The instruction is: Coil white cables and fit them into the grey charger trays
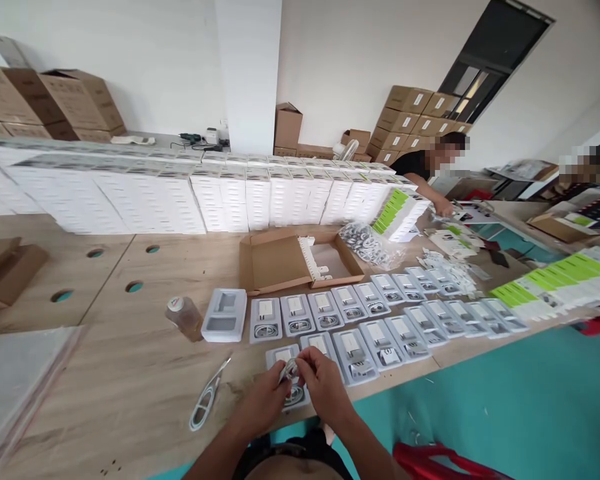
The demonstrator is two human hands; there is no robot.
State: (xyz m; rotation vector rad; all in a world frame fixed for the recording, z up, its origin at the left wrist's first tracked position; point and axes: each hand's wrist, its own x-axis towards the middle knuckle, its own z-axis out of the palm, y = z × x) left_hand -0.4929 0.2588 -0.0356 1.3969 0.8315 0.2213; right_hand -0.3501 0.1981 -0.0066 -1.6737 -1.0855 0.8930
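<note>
My left hand [271, 392] is closed on a small coiled cable [289, 371], pale in colour. The fingers of my right hand [324, 381] pinch the same coil from the other side. Both hands are above the near-left plastic tray [273, 359], where another coiled cable [294, 398] lies in the lower compartment. Partly covered by my right hand is a second tray [325, 341] with a white charger. Further trays run off to the right in two rows, holding white chargers and coiled cables. To the left, a loose white cable [205, 403] lies on the wooden table [145, 380].
A stack of empty trays [225, 313] stands beside a bottle [184, 317] of amber liquid. Behind are an open cardboard box [275, 263], a bag of cables [367, 241] and a long wall of white boxes [230, 200]. A co-worker [425, 167] reaches over the table at the far right.
</note>
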